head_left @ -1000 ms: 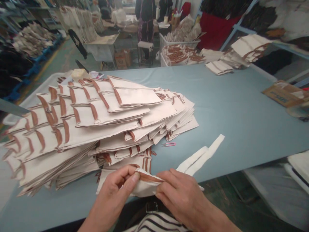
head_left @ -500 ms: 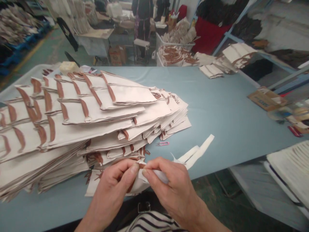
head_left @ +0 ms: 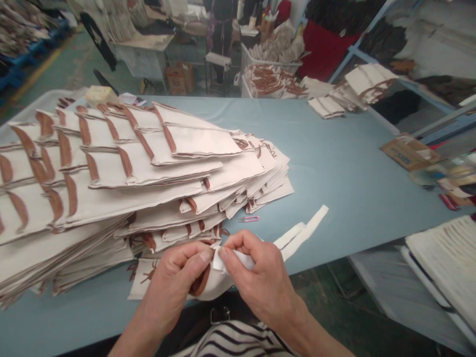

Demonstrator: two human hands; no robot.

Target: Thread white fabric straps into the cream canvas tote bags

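Observation:
In front of my body, my left hand pinches the edge of a cream cloth piece with brown trim. My right hand is closed, thumb against fingers, on a white strip at that same edge. The fingertips of both hands almost meet, and much of the cloth is hidden behind them. Beyond the hands lie pink-handled thread snips. Loose white strips lie on the table beyond my right hand. To the left rises a large stack of cream cloth pieces with brown trim.
The blue-grey table stretches away to the right. Folded cream pieces and a cardboard box sit along its far and right edges. Behind it stand a filled crate and a person. A grey side table is at lower right.
The white strip shows more clearly between my fingertips, and the brown trim below is more exposed. My right hand has tilted up slightly. The view has shifted a little.

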